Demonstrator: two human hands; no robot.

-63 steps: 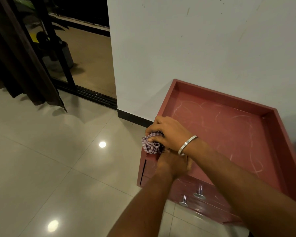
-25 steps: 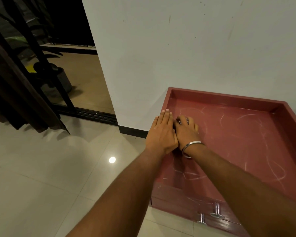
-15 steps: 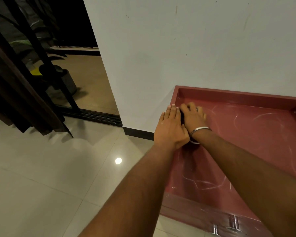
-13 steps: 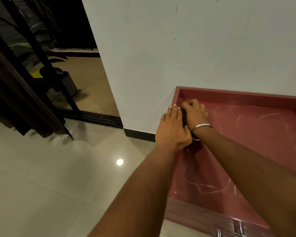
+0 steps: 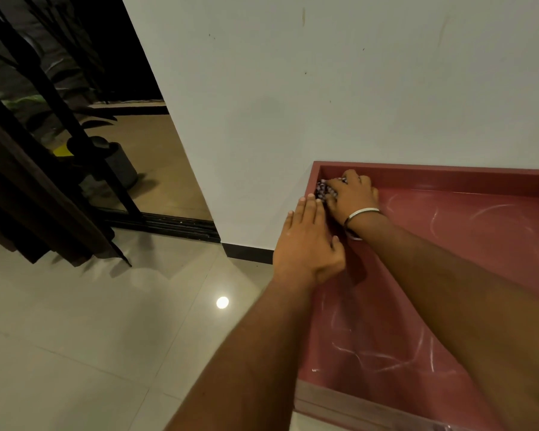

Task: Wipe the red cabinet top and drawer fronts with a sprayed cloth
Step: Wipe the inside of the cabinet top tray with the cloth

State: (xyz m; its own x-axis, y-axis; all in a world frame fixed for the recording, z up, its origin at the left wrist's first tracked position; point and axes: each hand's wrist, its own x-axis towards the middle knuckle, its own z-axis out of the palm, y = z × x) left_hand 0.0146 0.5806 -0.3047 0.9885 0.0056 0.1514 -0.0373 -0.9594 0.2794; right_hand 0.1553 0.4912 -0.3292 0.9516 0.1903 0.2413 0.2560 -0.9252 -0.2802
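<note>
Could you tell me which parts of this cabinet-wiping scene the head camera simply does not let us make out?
- cloth: mostly hidden under the right hand; whether damp, unclear.
- drawer fronts: cut off by the bottom edge.
- cabinet top: right part cut off by the edge, a strip hidden under the forearms.
- left hand: palm contact on the rim hidden.
</note>
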